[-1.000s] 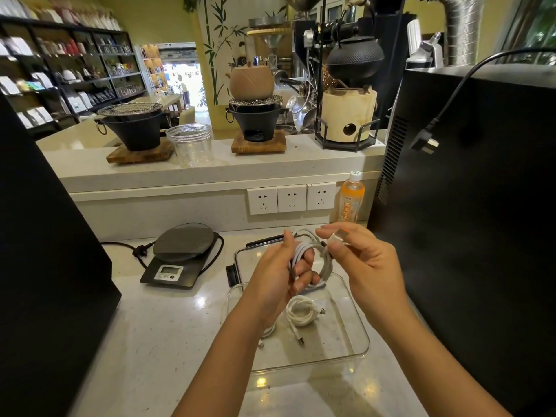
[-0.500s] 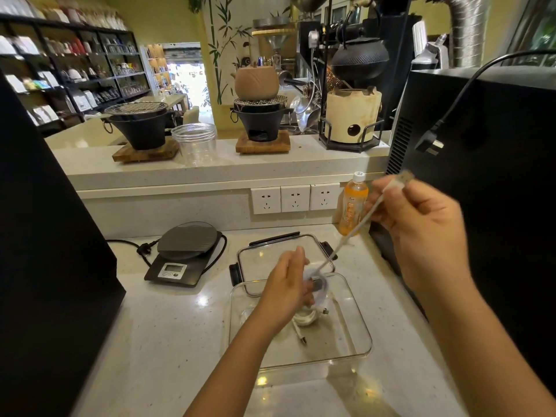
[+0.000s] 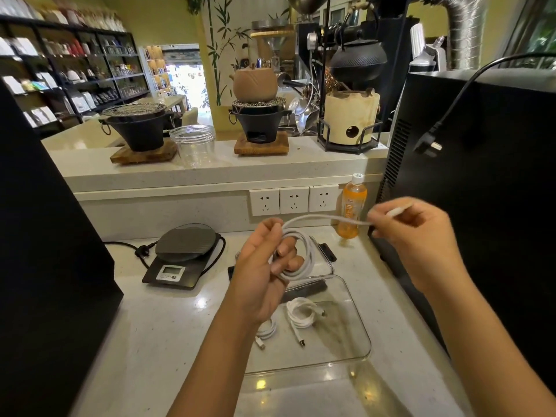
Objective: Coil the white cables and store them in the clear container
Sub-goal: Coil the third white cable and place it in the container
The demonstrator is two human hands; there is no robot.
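We hold the coil (image 3: 296, 257) in the closed left hand (image 3: 264, 266); the right hand (image 3: 412, 233) pinches the cable's free end. We should wrap with even tension, then lower it into the container (image 3: 358, 335).

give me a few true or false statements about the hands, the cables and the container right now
1. The left hand holds a coil of white cable. True.
2. The right hand is empty. False: it pinches the loose end of the same cable, stretched between the two hands.
3. The clear container already has coiled white cables lying in it. True.
4. The lid is closed on the container. False: the container is open, and the lid lies behind it.
5. The orange bottle stands inside the container. False: it stands on the counter by the wall sockets.
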